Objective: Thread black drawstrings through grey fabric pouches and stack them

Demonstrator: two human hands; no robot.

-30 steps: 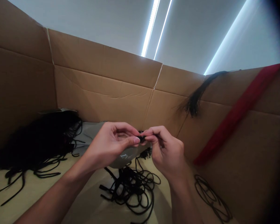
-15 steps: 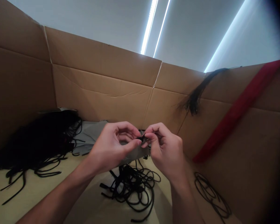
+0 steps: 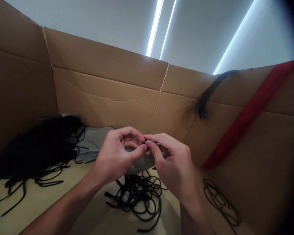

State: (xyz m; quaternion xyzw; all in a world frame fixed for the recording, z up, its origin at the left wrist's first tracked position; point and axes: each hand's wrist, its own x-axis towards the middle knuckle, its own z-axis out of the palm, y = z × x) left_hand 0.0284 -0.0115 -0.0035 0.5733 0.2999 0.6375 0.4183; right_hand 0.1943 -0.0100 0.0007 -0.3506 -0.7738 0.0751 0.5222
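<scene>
My left hand and my right hand meet at the fingertips in front of me. Both pinch a short piece of black cord, which is mostly hidden by my fingers. Below my hands lies a loose tangle of black cords, and its upper part is hidden behind my right hand. A grey fabric item with a small pale mark sits partly behind and under my hands.
Cardboard walls surround a pale floor. A large heap of black cords lies at the left. On the right wall are a black cord bundle and a red strap. A thin black cord loop lies lower right.
My right hand has turned, and its fingers now lie flatter against my left fingertips, hiding more of the black cord. The view has shifted slightly.
</scene>
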